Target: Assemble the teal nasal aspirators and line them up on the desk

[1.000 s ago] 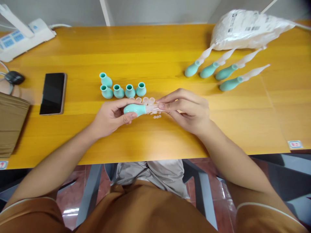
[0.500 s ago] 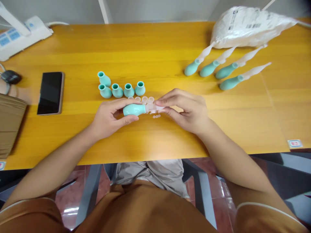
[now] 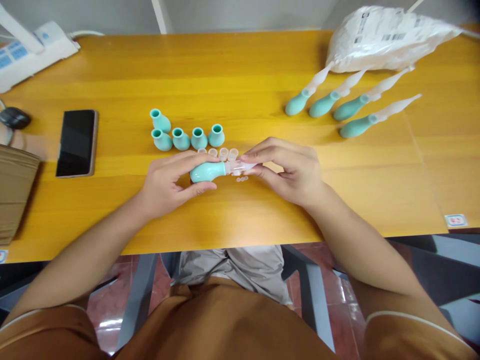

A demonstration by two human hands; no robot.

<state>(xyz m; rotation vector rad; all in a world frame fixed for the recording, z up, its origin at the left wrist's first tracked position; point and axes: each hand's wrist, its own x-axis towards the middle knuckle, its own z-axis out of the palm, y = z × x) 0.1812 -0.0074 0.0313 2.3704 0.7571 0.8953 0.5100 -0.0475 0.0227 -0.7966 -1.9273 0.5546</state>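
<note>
In the head view, the left hand (image 3: 168, 182) holds a glossy teal rubber bulb (image 3: 207, 172) lengthwise, its thumb along the near side and its fingers along the far side. The bulb lies level over the middle of the yellow wood-grain bench (image 3: 255, 220), its neck pointing toward the right hand (image 3: 288, 172). That hand pinches the tapered translucent plastic nozzle (image 3: 238, 166) between thumb and fingertips, in line with the bulb's neck; the fingers partly cover the joint, so how far the nozzle is seated is hard to tell.

Just beyond the held bulb stand small translucent round cups (image 3: 224, 153), and nearer the person lie tiny clear discs (image 3: 242, 179). Farther back are five open-mouthed teal bulbs (image 3: 180, 139), four in a row and one behind the leftmost. To the right, four teal bulbs with white nozzles fitted (image 3: 358, 127) lie side by side, their tips toward a white plastic bag with printed labels (image 3: 386, 40). On the left are a black-screened phone (image 3: 77, 142), a black mouse (image 3: 15, 118), a white power strip (image 3: 41, 52) and a brown cardboard box (image 3: 17, 192).
</note>
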